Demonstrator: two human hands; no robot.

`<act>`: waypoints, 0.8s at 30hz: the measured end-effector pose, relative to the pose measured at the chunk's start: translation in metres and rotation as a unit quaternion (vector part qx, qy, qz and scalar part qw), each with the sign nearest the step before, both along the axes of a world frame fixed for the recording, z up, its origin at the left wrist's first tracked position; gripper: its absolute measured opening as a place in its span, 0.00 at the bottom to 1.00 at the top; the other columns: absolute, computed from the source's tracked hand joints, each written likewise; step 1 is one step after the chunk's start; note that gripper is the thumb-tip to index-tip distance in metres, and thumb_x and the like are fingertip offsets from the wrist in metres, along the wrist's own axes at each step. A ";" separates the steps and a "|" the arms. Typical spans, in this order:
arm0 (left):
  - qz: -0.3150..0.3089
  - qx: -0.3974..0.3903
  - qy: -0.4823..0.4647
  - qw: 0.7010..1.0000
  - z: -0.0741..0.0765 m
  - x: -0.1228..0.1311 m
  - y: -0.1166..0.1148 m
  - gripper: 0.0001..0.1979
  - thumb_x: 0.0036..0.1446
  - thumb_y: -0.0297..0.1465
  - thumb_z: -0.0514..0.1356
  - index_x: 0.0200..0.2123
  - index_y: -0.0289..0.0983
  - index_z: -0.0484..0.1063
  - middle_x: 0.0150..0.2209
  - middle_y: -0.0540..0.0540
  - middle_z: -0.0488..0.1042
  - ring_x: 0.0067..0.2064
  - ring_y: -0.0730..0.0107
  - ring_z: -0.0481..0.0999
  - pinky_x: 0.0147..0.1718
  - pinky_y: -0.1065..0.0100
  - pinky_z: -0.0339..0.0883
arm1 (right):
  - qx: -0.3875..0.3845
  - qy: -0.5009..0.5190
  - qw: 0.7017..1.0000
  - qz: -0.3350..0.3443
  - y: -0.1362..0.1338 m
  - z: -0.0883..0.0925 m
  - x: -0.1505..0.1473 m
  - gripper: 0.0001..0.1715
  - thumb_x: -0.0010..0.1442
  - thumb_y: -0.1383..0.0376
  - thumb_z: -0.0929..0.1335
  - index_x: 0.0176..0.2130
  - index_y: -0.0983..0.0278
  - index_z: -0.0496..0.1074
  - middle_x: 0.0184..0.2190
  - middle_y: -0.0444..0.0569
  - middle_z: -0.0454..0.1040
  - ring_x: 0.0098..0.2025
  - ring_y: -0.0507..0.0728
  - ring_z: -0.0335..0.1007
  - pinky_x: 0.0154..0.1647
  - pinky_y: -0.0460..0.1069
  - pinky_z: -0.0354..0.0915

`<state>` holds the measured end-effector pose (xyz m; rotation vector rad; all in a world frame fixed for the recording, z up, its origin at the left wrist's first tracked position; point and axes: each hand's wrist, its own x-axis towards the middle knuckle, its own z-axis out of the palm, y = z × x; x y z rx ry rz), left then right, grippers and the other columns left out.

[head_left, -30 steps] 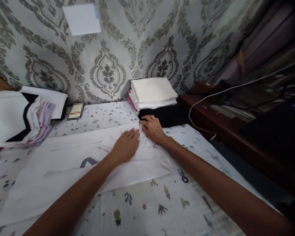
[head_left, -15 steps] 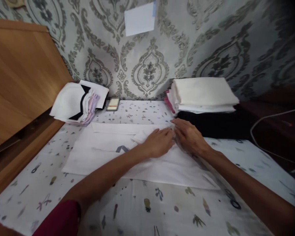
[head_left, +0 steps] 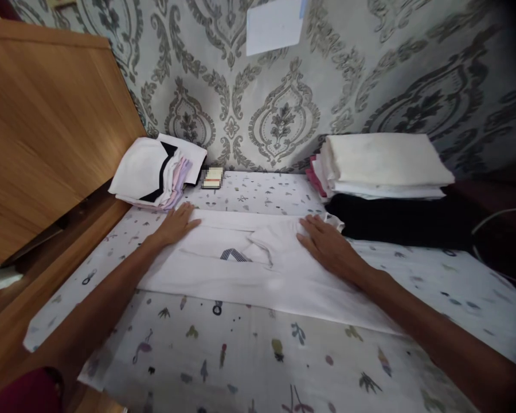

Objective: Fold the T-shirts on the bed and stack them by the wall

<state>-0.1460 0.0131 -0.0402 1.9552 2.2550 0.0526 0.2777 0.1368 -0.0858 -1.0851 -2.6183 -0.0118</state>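
A white shirt lies folded lengthwise on the patterned sheet, with a dark striped patch showing near its middle. My left hand rests on the shirt's far left corner, fingers stretched out and thumb apart. On the right part of the shirt, my right hand lies flat with its fingers extended over the cloth. A bunched bit of the white fabric shows just beyond the right fingertips. Neither hand grips anything.
A stack of folded clothes sits at the back left, beside a small blurred item. At the back right, folded pale cloths stand by a black folded cloth. A wooden cabinet borders the left; a pale cable hangs right.
My left hand has moved from beside the right hand to the shirt's left end. My right hand has flattened onto the cloth. The view has shifted left.
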 end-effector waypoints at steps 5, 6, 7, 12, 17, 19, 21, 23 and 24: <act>-0.030 0.011 -0.047 0.998 0.000 -0.029 -0.004 0.41 0.66 0.53 0.40 0.72 0.31 0.49 0.75 0.36 0.45 0.75 0.56 0.42 0.71 0.54 0.41 | -0.022 -0.034 0.999 -0.035 -0.008 0.020 -0.007 0.31 0.71 0.55 0.57 0.62 0.72 0.66 0.63 0.67 0.68 0.68 0.71 0.59 0.64 0.67 0.60; -0.036 0.022 -0.066 0.997 0.001 -0.033 -0.004 0.41 0.66 0.53 0.39 0.71 0.31 0.51 0.74 0.36 0.47 0.75 0.57 0.45 0.71 0.56 0.42 | -0.015 -0.036 0.999 -0.036 -0.016 0.026 -0.012 0.31 0.71 0.56 0.57 0.63 0.72 0.66 0.63 0.68 0.67 0.68 0.71 0.59 0.64 0.68 0.60; -0.042 0.037 -0.085 0.995 0.004 -0.036 -0.004 0.40 0.66 0.52 0.39 0.71 0.32 0.52 0.74 0.36 0.49 0.74 0.58 0.48 0.71 0.58 0.43 | -0.005 -0.032 0.999 -0.028 -0.027 0.033 -0.019 0.30 0.71 0.57 0.58 0.63 0.72 0.66 0.63 0.68 0.67 0.68 0.71 0.59 0.64 0.68 0.60; -0.063 0.126 -0.133 0.981 0.020 -0.045 -0.022 0.34 0.67 0.49 0.42 0.64 0.32 0.63 0.67 0.35 0.66 0.67 0.54 0.65 0.67 0.54 0.55 | -0.032 0.012 0.989 0.141 -0.120 0.065 -0.093 0.26 0.72 0.61 0.58 0.61 0.67 0.70 0.64 0.62 0.67 0.66 0.66 0.63 0.64 0.65 0.63; -0.108 0.128 -0.137 0.976 0.020 -0.026 -0.080 0.30 0.68 0.47 0.44 0.64 0.37 0.63 0.69 0.39 0.62 0.70 0.56 0.61 0.69 0.54 0.53 | -0.112 -0.010 0.960 0.257 -0.196 0.066 -0.175 0.26 0.72 0.61 0.60 0.63 0.70 0.67 0.68 0.64 0.61 0.70 0.65 0.56 0.68 0.64 0.58; -0.122 0.117 -0.118 0.979 0.011 -0.018 -0.104 0.29 0.69 0.46 0.44 0.66 0.38 0.60 0.71 0.40 0.58 0.71 0.58 0.57 0.70 0.54 0.51 | -0.124 -0.019 0.957 0.262 -0.208 0.057 -0.193 0.28 0.72 0.60 0.60 0.65 0.72 0.64 0.69 0.65 0.59 0.72 0.66 0.52 0.70 0.65 0.54; -0.128 0.111 -0.092 0.981 0.001 -0.014 -0.120 0.29 0.70 0.45 0.44 0.67 0.38 0.59 0.71 0.39 0.58 0.72 0.58 0.55 0.70 0.53 0.49 | -0.122 -0.019 0.958 0.260 -0.213 0.048 -0.203 0.29 0.72 0.60 0.60 0.67 0.71 0.62 0.70 0.64 0.57 0.73 0.66 0.48 0.72 0.67 0.49; -0.124 0.120 -0.080 0.982 -0.007 -0.016 -0.128 0.28 0.70 0.44 0.44 0.66 0.36 0.60 0.70 0.37 0.59 0.72 0.58 0.55 0.70 0.52 0.49 | -0.120 -0.021 0.959 0.257 -0.216 0.044 -0.206 0.29 0.72 0.60 0.60 0.67 0.69 0.61 0.71 0.62 0.56 0.74 0.66 0.46 0.72 0.68 0.48; -0.121 0.130 -0.080 0.981 -0.009 -0.018 -0.130 0.27 0.70 0.43 0.44 0.65 0.36 0.60 0.70 0.36 0.59 0.72 0.58 0.56 0.70 0.52 0.50 | -0.122 -0.024 0.959 0.254 -0.216 0.044 -0.207 0.29 0.72 0.60 0.60 0.67 0.69 0.61 0.71 0.62 0.57 0.74 0.66 0.46 0.72 0.67 0.48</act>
